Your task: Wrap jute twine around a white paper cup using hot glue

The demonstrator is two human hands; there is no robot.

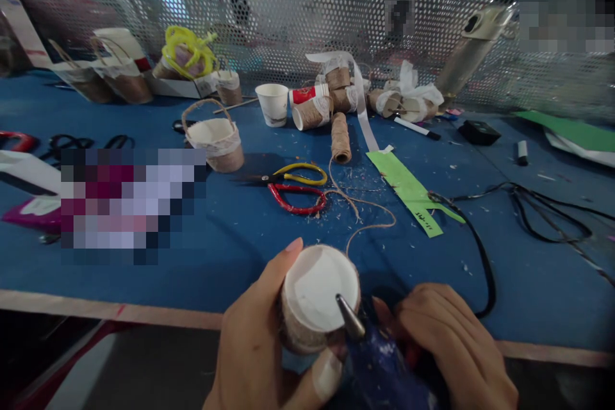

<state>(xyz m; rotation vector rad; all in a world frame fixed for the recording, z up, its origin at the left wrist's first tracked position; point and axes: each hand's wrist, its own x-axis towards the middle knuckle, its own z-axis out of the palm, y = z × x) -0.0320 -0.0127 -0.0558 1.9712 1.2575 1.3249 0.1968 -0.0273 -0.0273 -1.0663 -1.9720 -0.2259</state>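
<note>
My left hand is wrapped round a paper cup whose side is covered with jute twine; its white base faces up at me. My right hand grips a blue hot glue gun, and its metal nozzle touches the cup's rim. A strand of twine runs from the cup across the blue table to a twine spool. Scissors with one yellow and one red handle lie just beyond the cup.
A finished twine basket with handle stands at the left. Several cups, wrapped rolls and white ribbon crowd the back by the perforated metal screen. A green paper strip, black cables, markers and more scissors lie around the table's front edge.
</note>
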